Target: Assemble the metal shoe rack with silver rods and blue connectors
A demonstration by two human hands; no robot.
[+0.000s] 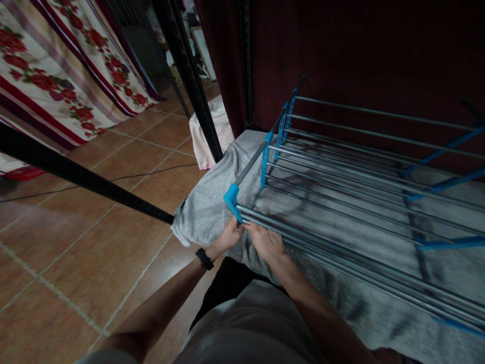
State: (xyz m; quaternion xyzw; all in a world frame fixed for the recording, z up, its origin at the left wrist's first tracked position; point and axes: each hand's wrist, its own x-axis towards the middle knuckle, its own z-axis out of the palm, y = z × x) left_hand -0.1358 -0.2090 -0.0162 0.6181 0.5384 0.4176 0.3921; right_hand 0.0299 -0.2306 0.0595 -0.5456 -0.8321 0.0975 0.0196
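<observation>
On grey blanket (212, 199), drying rack (359, 173); left hand (229, 234) and right hand (267, 243) pinching it at blue joint (231, 195).

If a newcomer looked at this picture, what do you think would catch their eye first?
Probably the metal rack with bright blue joints, spread over a grey cloth on the right. Next, the left hand and right hand, close together at its near left corner. The red-flowered fabric hanging at upper left also stands out against the brown tiles.
</observation>
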